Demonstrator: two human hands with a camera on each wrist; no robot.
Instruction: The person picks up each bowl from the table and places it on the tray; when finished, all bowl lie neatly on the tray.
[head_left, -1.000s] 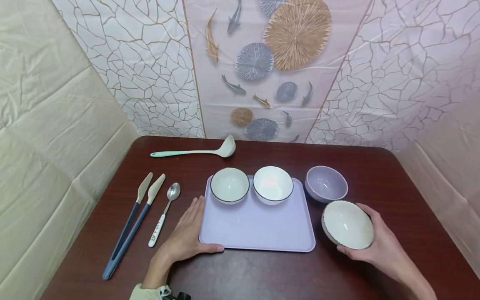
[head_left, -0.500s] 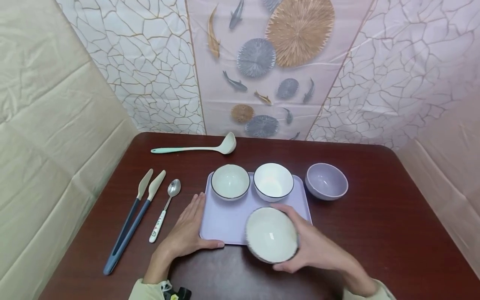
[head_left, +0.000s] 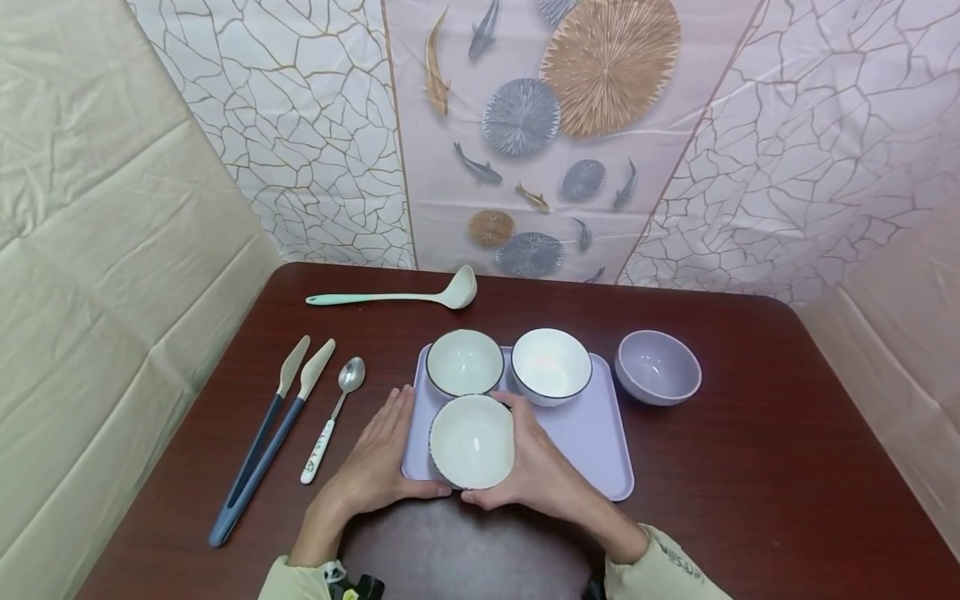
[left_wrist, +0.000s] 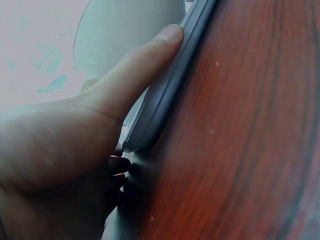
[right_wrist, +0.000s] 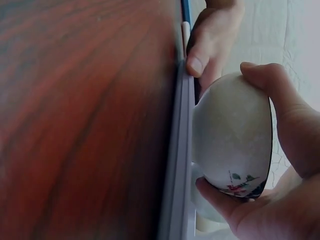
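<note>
My right hand grips a cream bowl with a dark, uneven rim by its right side, over the front left of a lilac tray. The right wrist view shows this bowl upright, its base right at the tray, with a small floral print on its wall. My left hand rests at the tray's front left corner, fingers straight along the left edge and thumb along the front edge. A pale green bowl with a dark rim and a white one, the dark-rimmed bowl, stand on the tray's back half.
A purple bowl stands on the table right of the tray. At the left lie a teaspoon with a patterned handle and blue-handled tongs. A ladle with a mint handle lies along the back of the dark wooden table.
My right hand has carried the cream bowl leftward from the table's right side to the front left of the tray. My left hand has stayed at the tray's corner.
</note>
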